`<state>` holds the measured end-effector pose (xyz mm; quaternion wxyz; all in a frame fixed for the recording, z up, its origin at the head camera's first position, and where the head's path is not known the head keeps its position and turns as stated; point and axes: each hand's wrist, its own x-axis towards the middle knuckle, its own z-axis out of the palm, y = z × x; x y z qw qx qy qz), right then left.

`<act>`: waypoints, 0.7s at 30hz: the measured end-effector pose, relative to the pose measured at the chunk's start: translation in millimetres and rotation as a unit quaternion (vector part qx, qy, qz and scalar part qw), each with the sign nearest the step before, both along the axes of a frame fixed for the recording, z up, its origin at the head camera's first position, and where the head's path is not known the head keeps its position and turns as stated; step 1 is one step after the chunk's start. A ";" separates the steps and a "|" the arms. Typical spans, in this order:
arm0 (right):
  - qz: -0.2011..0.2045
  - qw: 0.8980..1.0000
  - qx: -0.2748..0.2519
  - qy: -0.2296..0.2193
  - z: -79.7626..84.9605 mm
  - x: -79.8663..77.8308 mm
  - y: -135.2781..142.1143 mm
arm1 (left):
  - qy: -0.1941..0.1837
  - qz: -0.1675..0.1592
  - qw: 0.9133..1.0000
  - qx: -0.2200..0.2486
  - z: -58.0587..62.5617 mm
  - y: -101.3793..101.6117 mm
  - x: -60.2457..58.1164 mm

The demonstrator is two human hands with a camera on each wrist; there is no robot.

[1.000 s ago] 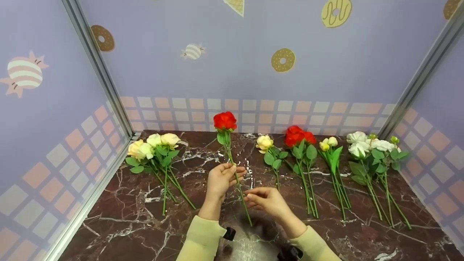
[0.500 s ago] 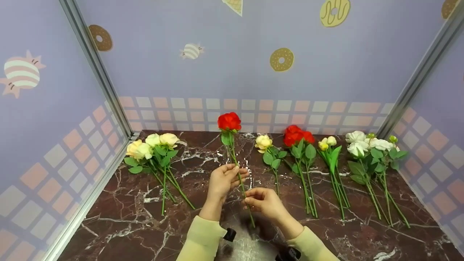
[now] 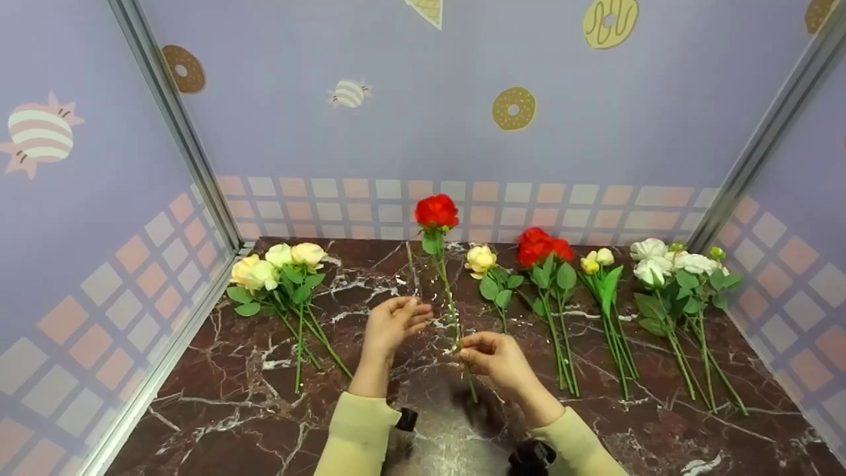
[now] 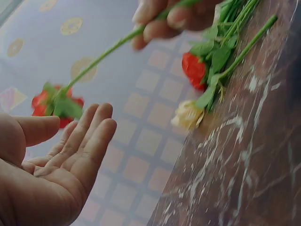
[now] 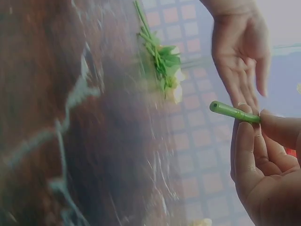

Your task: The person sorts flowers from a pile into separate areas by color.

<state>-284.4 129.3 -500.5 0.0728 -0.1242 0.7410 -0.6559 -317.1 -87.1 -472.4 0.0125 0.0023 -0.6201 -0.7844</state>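
A single red rose (image 3: 436,211) stands nearly upright above the table's middle, its long green stem running down past both hands. My right hand (image 3: 497,362) pinches the lower stem between thumb and fingers; in the right wrist view the cut stem end (image 5: 225,109) pokes out beyond those fingertips. Just left of the stem, my left hand (image 3: 390,327) has its fingers extended and holds nothing. In the left wrist view that palm (image 4: 51,183) faces up, apart from the stem, with its fingers overlapping the bloom.
On the dark marbled table (image 3: 218,436), cream roses (image 3: 277,264) lie at left. Right of the held rose lie a yellow rose (image 3: 481,261), red roses (image 3: 542,248), yellow tulips (image 3: 598,261) and white flowers (image 3: 674,264). Patterned walls (image 3: 423,132) enclose the back and sides.
My left hand has let go of the stem and drawn back to the left. The rose has moved right and slightly up, now held by my right hand alone.
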 end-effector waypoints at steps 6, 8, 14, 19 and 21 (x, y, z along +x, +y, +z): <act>-0.041 0.999 0.022 0.006 3.9 -7.6 13.3 | -0.004 0.079 0.996 -0.032 -3.3 -27.7 -5.6; -0.058 0.998 0.026 0.003 4.9 -10.8 18.9 | -0.001 0.118 0.991 -0.070 -6.6 -40.1 -7.1; -0.110 0.992 0.061 0.013 9.1 -22.0 43.6 | -0.025 0.233 0.934 -0.270 -17.1 -85.7 -4.2; -0.149 0.984 0.094 0.009 14.6 -29.1 66.9 | -0.094 0.261 0.909 -0.311 -23.4 -118.3 3.7; -0.160 0.982 0.102 0.007 16.4 -31.1 75.3 | -0.118 0.267 0.901 -0.320 -25.8 -127.3 6.5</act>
